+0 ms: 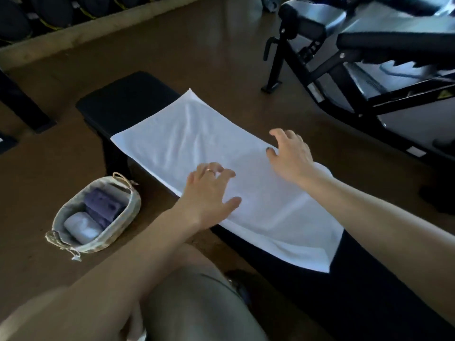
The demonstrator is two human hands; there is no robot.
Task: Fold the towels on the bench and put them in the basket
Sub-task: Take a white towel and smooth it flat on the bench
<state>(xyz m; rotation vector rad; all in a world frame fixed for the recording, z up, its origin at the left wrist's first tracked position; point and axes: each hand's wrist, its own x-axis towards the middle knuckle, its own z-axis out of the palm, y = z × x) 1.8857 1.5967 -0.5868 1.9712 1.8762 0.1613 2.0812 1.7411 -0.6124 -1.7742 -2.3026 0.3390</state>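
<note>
White towel (pixel 197 143) flat on black surface (pixel 128 104), left hand (pixel 209 193) and right hand (pixel 290 156) on it, fingers released and spread, basket (pixel 98 242) left of fingers, no legible writing

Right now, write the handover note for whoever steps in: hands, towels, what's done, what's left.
Left hand: open, fingers spread on the white towel, gripping nothing.
Right hand: open, over the towel's far edge, gripping nothing.
The white towel lies spread flat along the black bench, not yet folded.
The basket sits on the floor left of the bench and already holds a folded purple towel and a folded white towel.
Left to do: fold the spread towel and put it in the basket. No other loose towels are in view.
</note>
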